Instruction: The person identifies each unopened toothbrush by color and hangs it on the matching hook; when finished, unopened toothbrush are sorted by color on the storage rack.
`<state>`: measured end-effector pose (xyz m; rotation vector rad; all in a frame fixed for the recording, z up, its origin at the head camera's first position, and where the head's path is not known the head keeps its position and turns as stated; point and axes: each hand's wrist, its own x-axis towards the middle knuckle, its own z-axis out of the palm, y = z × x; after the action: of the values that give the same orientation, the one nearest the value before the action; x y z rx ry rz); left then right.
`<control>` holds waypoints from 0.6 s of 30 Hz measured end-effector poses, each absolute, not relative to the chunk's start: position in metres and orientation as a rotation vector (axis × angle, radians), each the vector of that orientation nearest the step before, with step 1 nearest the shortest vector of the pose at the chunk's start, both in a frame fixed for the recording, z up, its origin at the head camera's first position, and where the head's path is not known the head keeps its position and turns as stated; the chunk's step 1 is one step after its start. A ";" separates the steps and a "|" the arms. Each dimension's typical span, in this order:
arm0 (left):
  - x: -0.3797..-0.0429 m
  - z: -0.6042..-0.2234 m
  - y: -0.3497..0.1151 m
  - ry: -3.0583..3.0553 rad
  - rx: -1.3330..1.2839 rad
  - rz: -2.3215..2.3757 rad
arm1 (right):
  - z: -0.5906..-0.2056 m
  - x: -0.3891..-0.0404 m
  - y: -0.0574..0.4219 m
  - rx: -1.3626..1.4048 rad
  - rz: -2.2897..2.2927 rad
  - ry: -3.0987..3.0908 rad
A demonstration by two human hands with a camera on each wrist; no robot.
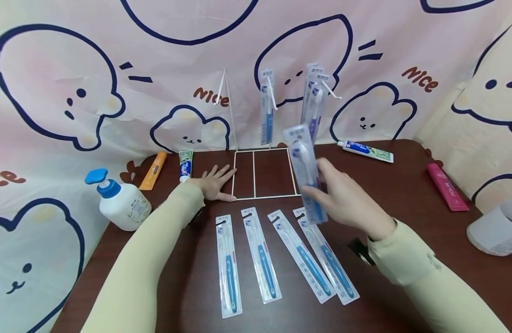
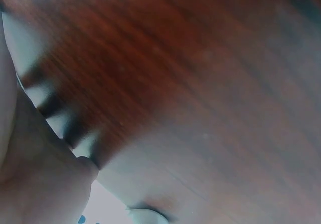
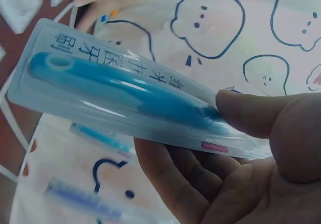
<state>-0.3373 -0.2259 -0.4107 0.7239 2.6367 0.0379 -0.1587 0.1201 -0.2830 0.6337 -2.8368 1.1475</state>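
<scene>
My right hand [image 1: 343,196] pinches a blue toothbrush in a clear blister pack [image 1: 302,159] between thumb and fingers, upright and raised over the right side of a white wire rack [image 1: 254,175]. In the right wrist view the pack's blue handle [image 3: 125,91] points away from the palm. My left hand [image 1: 216,184] lies with fingers spread at the left edge of the rack's base. One packed toothbrush [image 1: 267,108] hangs on the rack's middle hook, and several packs, the front one purple [image 1: 315,106], hang on the right hook. The left hook [image 1: 219,88] holds nothing.
Several packed blue toothbrushes [image 1: 228,268] lie on the brown table [image 1: 177,296] in front of the rack. A pump bottle [image 1: 124,206], an orange tube [image 1: 154,171] and a toothpaste tube [image 1: 185,164] are left. Another toothpaste [image 1: 366,151], a pink tube [image 1: 447,187] and a white cylinder [image 1: 495,231] are right.
</scene>
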 end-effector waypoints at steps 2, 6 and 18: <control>-0.337 -0.411 -0.226 2.638 0.716 0.047 | -0.275 -0.172 0.108 0.660 1.159 -2.839; -0.338 -0.413 -0.226 2.632 0.700 0.048 | -0.264 -0.195 0.089 0.613 1.142 -2.860; -0.337 -0.414 -0.226 2.636 0.681 0.035 | -0.268 -0.242 0.070 0.495 1.118 -2.867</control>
<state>-0.3374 -0.2260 -0.4136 0.6806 2.6362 0.0347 -0.2418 0.0704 -0.2681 0.4954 -2.8670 1.1180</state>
